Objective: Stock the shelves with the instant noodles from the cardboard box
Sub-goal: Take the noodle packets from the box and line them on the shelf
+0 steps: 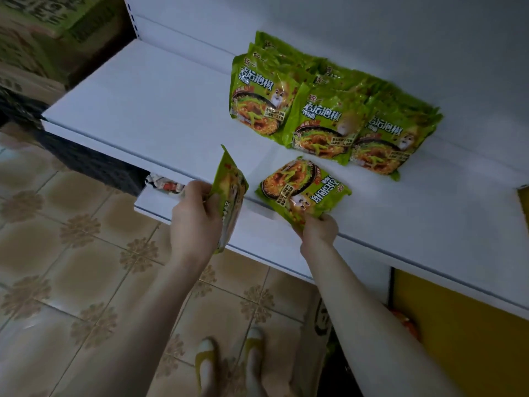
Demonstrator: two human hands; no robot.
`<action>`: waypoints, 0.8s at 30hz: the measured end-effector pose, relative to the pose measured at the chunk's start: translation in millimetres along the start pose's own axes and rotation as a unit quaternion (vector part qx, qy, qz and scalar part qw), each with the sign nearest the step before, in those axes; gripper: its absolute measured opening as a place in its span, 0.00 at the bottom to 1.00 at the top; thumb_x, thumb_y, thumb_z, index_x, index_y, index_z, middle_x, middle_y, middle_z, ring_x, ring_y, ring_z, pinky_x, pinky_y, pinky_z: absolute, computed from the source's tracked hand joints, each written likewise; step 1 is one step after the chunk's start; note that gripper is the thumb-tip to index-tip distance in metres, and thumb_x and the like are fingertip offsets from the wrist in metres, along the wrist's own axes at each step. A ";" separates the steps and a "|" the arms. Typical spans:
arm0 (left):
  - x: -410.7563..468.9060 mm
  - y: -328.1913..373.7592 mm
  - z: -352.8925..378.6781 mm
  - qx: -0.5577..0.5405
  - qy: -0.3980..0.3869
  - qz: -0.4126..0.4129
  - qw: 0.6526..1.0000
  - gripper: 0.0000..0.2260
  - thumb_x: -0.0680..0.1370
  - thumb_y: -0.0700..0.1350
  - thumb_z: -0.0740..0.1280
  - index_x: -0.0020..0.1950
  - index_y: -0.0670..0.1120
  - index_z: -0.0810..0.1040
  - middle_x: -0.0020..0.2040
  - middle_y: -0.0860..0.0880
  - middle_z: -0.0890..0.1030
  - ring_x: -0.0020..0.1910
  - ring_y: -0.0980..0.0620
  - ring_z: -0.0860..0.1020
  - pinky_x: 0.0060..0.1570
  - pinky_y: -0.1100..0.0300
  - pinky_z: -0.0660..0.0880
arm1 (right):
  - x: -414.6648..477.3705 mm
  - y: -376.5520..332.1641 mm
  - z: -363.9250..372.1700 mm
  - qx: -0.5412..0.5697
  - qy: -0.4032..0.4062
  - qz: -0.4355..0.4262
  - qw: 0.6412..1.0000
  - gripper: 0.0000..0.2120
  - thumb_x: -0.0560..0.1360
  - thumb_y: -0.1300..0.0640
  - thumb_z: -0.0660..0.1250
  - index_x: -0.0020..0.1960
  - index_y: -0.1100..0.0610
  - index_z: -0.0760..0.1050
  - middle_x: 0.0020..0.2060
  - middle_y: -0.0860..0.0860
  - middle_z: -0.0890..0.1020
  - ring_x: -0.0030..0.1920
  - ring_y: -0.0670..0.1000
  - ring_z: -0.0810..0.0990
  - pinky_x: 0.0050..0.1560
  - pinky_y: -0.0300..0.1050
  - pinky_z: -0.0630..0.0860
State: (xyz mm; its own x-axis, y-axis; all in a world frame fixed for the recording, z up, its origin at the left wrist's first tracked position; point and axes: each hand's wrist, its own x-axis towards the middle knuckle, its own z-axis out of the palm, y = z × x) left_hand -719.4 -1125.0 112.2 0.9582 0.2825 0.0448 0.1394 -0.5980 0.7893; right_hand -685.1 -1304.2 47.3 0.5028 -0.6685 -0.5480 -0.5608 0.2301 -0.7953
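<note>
Noodle packet (300, 190), green plastic, upside-down on white shelf (143, 110), right hand (319, 229) pinching edge; left hand (197, 216) grips second packet (229, 196). We'd rotate it, match stocked rows (323, 110).

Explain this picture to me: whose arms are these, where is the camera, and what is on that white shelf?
There is no machine: one camera sits on a person's head, looking down at their own two bare arms. The left hand grips a green noodle packet held on edge in front of the white shelf. The right hand pinches the near corner of a second packet, which lies flat near the shelf's front edge. Farther back, three overlapping rows of the same packets are already stocked. Below are a tiled floor and the person's shoes.
</note>
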 end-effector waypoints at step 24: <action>-27.4 119.2 89.0 -0.025 -0.007 0.054 0.998 0.05 0.79 0.42 0.58 0.53 0.43 0.71 0.43 0.50 0.75 0.40 0.49 0.72 0.30 0.60 0.64 | 139.6 -121.8 -150.8 -0.297 -0.004 -0.395 0.870 0.12 0.75 0.69 0.55 0.54 0.66 0.74 0.52 0.63 0.78 0.53 0.60 0.75 0.41 0.44 0.63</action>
State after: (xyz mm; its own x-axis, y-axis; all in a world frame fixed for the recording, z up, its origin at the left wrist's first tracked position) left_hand -706.8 -1270.8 150.5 0.9703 0.2082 0.1232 0.0229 -0.5862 0.8099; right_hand -645.8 -1532.2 106.7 0.8884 -0.4469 0.1047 -0.2779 -0.7053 -0.6521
